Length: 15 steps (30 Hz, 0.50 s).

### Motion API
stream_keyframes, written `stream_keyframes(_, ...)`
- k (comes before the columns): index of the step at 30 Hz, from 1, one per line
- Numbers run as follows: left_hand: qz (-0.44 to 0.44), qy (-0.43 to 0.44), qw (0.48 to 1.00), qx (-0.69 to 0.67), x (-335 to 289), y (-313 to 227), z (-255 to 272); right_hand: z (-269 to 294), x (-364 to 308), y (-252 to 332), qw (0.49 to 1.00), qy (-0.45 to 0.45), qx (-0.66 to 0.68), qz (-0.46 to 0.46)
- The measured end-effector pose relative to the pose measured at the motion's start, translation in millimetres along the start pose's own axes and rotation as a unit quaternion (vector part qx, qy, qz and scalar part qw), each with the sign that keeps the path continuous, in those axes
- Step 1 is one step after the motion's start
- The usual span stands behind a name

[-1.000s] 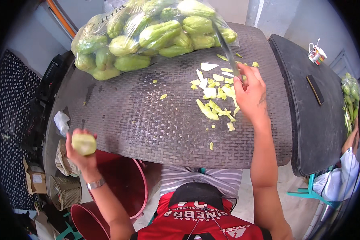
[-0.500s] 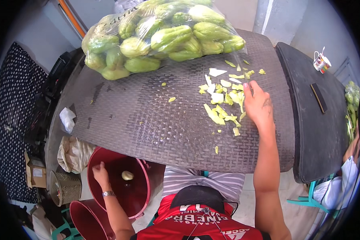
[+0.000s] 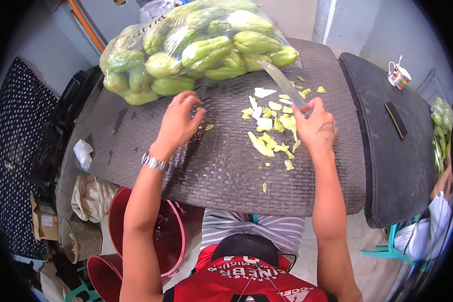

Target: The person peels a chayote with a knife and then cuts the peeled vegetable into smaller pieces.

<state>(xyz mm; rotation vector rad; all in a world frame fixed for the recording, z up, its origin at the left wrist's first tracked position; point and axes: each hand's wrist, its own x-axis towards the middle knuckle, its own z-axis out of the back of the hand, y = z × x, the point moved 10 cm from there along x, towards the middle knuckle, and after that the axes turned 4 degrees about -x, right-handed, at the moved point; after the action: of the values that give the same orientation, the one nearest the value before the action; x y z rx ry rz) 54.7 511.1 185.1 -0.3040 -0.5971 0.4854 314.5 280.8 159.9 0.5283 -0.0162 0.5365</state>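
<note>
My right hand is closed round the handle of a knife, its wide blade slanting up and to the left over the table. Below and left of that hand lies a loose scatter of pale green peelings and white offcuts. My left hand, with a metal watch at the wrist, hovers over the table just in front of a large clear plastic bag. Its fingers are bent and apart, and nothing shows in them. Many green chayotes fill the bag.
A woven-pattern table is before me, with a dark second table at right carrying a cup and a dark flat object. Red buckets, a wicker basket and a sack stand below left. Another person's arm shows far right.
My left hand has come up out of the red bucket and over the table, near the bag. The knife in my right hand has swung so its blade points up-left.
</note>
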Motion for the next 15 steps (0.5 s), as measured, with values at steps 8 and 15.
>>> stream_keyframes(8,-0.021,-0.014,0.987,0.158,48.7,-5.7,-57.4,-8.8,0.7,1.3,0.999,0.007,0.010,0.038)
stream_keyframes(15,-0.014,-0.072,0.973,0.221,52.1,0.1,-65.2,-14.4,-5.7,18.8,0.989,-0.039,0.056,0.128)
